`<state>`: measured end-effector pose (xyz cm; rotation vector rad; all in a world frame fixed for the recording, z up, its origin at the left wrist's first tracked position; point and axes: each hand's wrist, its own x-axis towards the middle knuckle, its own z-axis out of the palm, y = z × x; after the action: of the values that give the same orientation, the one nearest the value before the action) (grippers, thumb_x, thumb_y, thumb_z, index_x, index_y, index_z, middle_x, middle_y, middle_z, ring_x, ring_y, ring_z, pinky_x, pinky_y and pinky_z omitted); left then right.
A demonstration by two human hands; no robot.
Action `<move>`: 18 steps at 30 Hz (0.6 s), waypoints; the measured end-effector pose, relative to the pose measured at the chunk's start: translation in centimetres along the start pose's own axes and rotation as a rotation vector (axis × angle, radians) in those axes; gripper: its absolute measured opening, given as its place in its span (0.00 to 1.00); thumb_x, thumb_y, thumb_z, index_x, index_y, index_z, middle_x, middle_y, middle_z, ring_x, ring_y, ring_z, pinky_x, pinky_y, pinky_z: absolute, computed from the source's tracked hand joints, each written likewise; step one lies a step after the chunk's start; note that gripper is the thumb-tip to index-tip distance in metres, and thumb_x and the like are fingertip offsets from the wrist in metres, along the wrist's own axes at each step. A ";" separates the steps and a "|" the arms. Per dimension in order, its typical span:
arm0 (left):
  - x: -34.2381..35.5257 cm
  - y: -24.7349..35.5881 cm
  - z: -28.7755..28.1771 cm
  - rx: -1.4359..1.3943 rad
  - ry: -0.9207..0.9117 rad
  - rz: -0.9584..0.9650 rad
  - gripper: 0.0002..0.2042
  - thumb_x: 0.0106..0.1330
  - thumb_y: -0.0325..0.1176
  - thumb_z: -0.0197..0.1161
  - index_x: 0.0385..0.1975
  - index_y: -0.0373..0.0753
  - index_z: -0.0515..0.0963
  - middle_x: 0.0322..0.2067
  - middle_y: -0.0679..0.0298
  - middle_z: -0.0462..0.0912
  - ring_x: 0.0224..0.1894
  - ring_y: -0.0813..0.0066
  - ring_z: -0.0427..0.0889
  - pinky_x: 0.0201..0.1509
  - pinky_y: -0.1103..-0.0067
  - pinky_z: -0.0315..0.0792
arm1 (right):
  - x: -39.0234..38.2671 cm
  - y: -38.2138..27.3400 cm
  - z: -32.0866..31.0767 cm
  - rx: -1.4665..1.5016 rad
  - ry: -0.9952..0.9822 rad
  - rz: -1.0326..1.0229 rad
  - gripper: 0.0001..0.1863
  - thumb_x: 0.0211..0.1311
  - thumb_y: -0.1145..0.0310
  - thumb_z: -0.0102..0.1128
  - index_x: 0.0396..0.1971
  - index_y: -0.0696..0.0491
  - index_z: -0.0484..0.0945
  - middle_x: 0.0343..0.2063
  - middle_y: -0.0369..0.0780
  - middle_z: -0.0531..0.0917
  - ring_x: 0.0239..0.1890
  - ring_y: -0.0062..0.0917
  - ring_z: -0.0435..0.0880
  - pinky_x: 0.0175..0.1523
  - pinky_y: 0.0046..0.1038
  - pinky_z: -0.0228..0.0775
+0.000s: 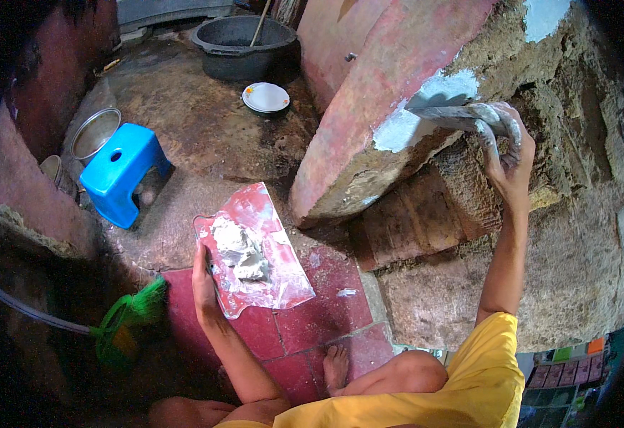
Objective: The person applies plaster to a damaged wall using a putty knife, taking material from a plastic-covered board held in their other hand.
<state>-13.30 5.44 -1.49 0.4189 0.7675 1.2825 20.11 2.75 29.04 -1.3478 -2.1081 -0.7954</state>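
My left hand (pixel 205 284) grips the edge of a flat red board (pixel 288 282) smeared with white, held low over the floor. A lump of white putty (pixel 239 250) sits in the board's middle. My right hand (pixel 515 146), its fingers streaked with white, is closed round a putty knife (pixel 444 113). The knife's blade lies at a white putty patch (pixel 395 135) on the worn pink wall (pixel 369 100); whether it touches the patch I cannot tell. Fingers hide most of the knife's handle.
Left of the board stands a blue plastic stool (pixel 123 160), with a metal bowl (pixel 96 133) behind it. A green broom (pixel 130 310) lies lower left. Further off are a white plate (pixel 265 97) and a large black tub (pixel 237 60). Crumbling masonry (pixel 462 250) fills the right side.
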 end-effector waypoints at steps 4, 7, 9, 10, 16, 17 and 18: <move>0.0 0.1 -0.3 0.045 0.023 0.026 0.22 0.65 0.41 0.38 0.51 0.29 0.60 0.49 0.62 0.65 0.50 0.74 0.64 0.56 0.80 0.54 | 0.4 0.5 0.2 0.057 0.101 0.057 0.13 0.46 0.79 0.54 0.35 0.59 0.71 0.35 0.43 0.76 0.37 0.29 0.76 0.44 0.23 0.64; -0.2 0.4 0.1 0.055 0.024 0.020 0.22 0.65 0.42 0.38 0.51 0.29 0.60 0.49 0.62 0.65 0.50 0.74 0.64 0.55 0.80 0.55 | 1.0 0.4 -1.1 0.017 0.219 0.179 0.12 0.50 0.78 0.52 0.37 0.58 0.70 0.35 0.40 0.76 0.37 0.22 0.74 0.44 0.20 0.64; -0.2 0.5 0.2 0.027 0.011 0.005 0.22 0.65 0.42 0.38 0.50 0.29 0.60 0.49 0.61 0.65 0.50 0.74 0.65 0.55 0.80 0.56 | 0.5 1.3 -2.0 0.068 0.317 0.156 0.12 0.53 0.78 0.49 0.39 0.59 0.68 0.38 0.37 0.73 0.42 0.21 0.71 0.48 0.20 0.59; -0.2 0.5 0.1 0.008 0.005 0.000 0.22 0.65 0.42 0.38 0.50 0.29 0.60 0.49 0.61 0.65 0.50 0.74 0.65 0.55 0.80 0.56 | 0.3 1.1 -1.8 0.102 0.278 0.171 0.12 0.52 0.78 0.50 0.38 0.58 0.69 0.37 0.38 0.74 0.41 0.21 0.72 0.47 0.21 0.60; -0.3 0.4 0.2 -0.024 -0.008 -0.001 0.22 0.65 0.42 0.38 0.49 0.29 0.61 0.48 0.62 0.66 0.49 0.74 0.66 0.54 0.80 0.57 | -0.6 0.4 0.3 0.024 0.016 0.037 0.12 0.46 0.80 0.54 0.35 0.59 0.71 0.33 0.41 0.76 0.37 0.24 0.75 0.43 0.21 0.64; -0.2 0.3 0.2 -0.045 0.001 -0.014 0.22 0.65 0.42 0.38 0.49 0.30 0.61 0.48 0.62 0.66 0.48 0.74 0.66 0.54 0.80 0.57 | -0.9 0.4 0.5 0.089 0.019 0.133 0.11 0.50 0.79 0.50 0.37 0.60 0.70 0.34 0.40 0.75 0.38 0.20 0.72 0.44 0.20 0.62; -0.1 0.2 0.0 0.001 -0.005 0.011 0.21 0.65 0.41 0.38 0.49 0.29 0.61 0.48 0.62 0.66 0.48 0.74 0.66 0.54 0.80 0.57 | -0.8 0.3 0.4 0.083 0.042 0.155 0.12 0.49 0.79 0.51 0.36 0.60 0.70 0.34 0.40 0.75 0.38 0.21 0.73 0.44 0.20 0.62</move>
<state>-13.42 5.35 -1.34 0.4275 0.7628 1.2915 20.66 2.63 28.31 -1.4175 -1.9557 -0.6599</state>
